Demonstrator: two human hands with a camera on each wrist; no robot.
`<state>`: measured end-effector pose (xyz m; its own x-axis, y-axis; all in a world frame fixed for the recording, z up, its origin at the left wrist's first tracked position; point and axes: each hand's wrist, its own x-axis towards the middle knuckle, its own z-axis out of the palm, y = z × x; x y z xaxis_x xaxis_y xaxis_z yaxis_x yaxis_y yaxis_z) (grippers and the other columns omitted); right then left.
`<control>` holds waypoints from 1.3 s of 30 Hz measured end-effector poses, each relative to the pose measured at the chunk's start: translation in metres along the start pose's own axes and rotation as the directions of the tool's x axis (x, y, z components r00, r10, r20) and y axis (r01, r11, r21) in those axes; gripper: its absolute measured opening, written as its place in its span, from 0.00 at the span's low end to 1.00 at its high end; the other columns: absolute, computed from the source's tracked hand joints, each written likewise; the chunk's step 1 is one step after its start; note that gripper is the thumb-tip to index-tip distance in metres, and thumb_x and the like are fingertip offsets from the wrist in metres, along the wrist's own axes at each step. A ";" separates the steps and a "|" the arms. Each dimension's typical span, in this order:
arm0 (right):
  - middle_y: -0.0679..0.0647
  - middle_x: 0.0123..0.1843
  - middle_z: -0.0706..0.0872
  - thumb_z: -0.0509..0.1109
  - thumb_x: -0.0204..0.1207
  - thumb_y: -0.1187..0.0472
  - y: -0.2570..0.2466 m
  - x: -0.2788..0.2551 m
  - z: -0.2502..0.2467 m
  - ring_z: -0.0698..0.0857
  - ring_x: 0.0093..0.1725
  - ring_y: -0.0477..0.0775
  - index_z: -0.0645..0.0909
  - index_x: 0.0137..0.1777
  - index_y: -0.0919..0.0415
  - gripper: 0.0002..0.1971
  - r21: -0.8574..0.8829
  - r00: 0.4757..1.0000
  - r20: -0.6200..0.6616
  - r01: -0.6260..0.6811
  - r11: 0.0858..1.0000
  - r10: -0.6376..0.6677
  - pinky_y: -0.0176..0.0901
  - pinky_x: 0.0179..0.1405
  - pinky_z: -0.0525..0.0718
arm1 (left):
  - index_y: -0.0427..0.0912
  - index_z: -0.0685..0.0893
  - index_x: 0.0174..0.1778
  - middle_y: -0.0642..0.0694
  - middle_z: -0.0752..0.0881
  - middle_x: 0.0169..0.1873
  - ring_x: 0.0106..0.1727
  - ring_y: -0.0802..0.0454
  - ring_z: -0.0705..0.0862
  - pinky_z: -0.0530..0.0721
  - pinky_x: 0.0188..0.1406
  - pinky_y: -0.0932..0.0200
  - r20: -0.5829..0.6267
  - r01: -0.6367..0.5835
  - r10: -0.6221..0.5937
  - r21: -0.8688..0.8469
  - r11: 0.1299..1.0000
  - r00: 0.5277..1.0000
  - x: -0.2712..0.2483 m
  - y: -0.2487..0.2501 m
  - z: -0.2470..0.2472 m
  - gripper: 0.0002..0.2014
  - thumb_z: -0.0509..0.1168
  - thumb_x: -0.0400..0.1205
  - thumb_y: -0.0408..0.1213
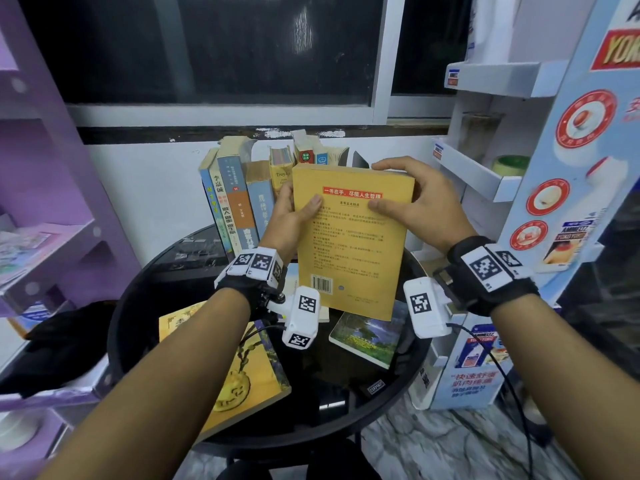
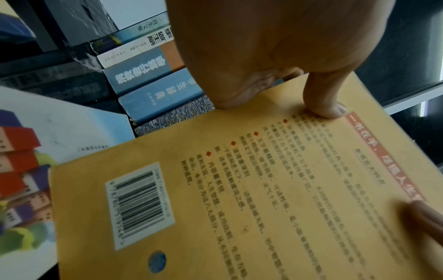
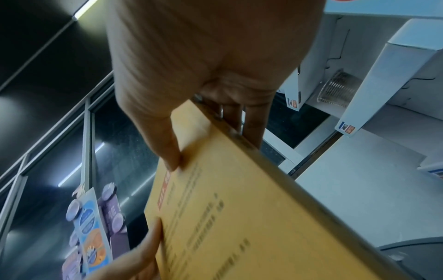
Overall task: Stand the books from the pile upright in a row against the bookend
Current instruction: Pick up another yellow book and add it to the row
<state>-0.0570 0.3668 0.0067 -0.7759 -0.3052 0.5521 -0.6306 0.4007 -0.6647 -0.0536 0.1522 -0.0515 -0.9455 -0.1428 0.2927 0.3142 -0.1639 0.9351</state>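
I hold a thick yellow book upright above the round black table, back cover toward me, barcode at the bottom. My left hand grips its left edge, thumb on the cover. My right hand grips the top right corner, thumb on the cover and fingers behind. Behind it a row of books stands on the table's far side, leaning left. The black bookend shows only as a tip behind the yellow book's top edge.
Two books lie flat on the table: a yellow one with a pendant picture at front left and a green landscape one under the held book. A purple shelf stands left, a white and blue display rack right.
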 end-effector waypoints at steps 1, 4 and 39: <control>0.45 0.57 0.85 0.80 0.70 0.57 -0.002 0.001 -0.001 0.86 0.55 0.48 0.80 0.59 0.40 0.20 0.012 1.000 0.025 -0.004 1.000 0.004 0.51 0.52 0.89 | 0.42 0.67 0.75 0.41 0.85 0.63 0.60 0.42 0.87 0.86 0.57 0.42 0.006 0.002 -0.002 -0.011 1.000 1.000 0.000 0.000 -0.001 0.25 0.65 0.83 0.33; 0.47 0.60 0.84 0.80 0.70 0.57 -0.010 0.004 -0.008 0.87 0.54 0.51 0.81 0.59 0.42 0.19 0.017 0.993 0.119 -0.014 1.000 0.012 0.51 0.50 0.90 | 0.41 0.68 0.75 0.42 0.86 0.61 0.58 0.43 0.87 0.86 0.54 0.44 0.023 0.006 -0.005 -0.041 0.999 1.000 -0.001 0.001 -0.003 0.24 0.65 0.83 0.33; 0.45 0.56 0.83 0.76 0.74 0.62 -0.048 0.008 -0.046 0.83 0.50 0.48 0.72 0.77 0.49 0.31 -0.343 0.969 0.192 -0.082 0.936 0.156 0.37 0.43 0.81 | 0.49 0.81 0.66 0.49 0.81 0.65 0.69 0.50 0.75 0.70 0.72 0.46 0.167 -0.329 0.410 0.870 0.366 0.897 0.030 0.069 -0.001 0.18 0.68 0.80 0.43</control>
<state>-0.0322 0.3851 0.0660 -0.8535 -0.3990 0.3351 -0.5199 0.6961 -0.4951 -0.0604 0.1361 0.0217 -0.7334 -0.0324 0.6790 0.3519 0.8365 0.4200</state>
